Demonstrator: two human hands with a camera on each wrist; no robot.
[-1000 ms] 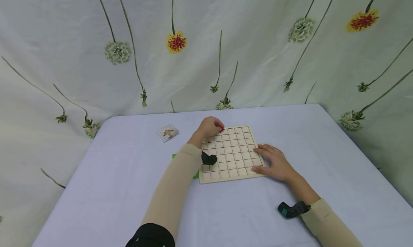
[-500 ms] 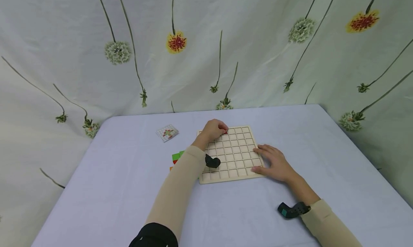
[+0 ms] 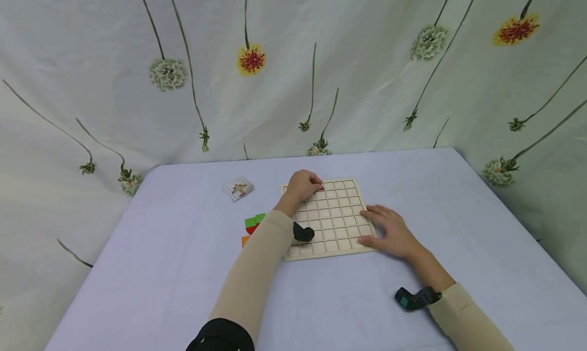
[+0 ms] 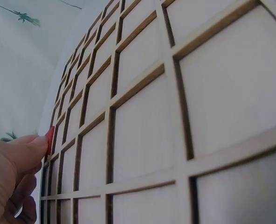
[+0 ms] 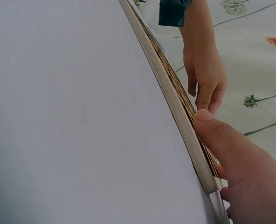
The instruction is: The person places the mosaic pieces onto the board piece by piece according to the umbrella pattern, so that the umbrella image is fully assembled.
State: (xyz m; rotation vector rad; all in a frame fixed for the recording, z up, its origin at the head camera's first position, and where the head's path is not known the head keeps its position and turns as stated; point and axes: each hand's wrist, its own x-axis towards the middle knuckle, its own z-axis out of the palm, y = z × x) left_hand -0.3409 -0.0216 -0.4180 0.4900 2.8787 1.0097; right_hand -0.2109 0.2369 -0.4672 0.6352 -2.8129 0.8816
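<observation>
A wooden grid board [image 3: 337,223] lies on the table, its square cells also filling the left wrist view [image 4: 138,135]. My left hand [image 3: 302,185] pinches a small red piece [image 3: 321,187] at the board's far edge, towards its left corner. In the left wrist view the thumb and fingers of that hand [image 4: 17,172] press the red piece [image 4: 50,140] against the grid. My right hand [image 3: 390,231] rests at the board's right edge, fingers spread. The right wrist view shows the thumb of this hand [image 5: 245,163] on the board's rim [image 5: 175,105].
Left of the board, partly behind my left forearm, lie green pieces [image 3: 250,222], a red piece [image 3: 251,230] and an orange piece [image 3: 245,241]. A card with a coloured pattern on a grid [image 3: 238,189] lies at the back left. A flowered cloth hangs behind the table.
My left hand has moved slightly right and nearer along the board's far edge with the red piece. More coloured pieces show beside the forearm. My right hand has stayed where it was.
</observation>
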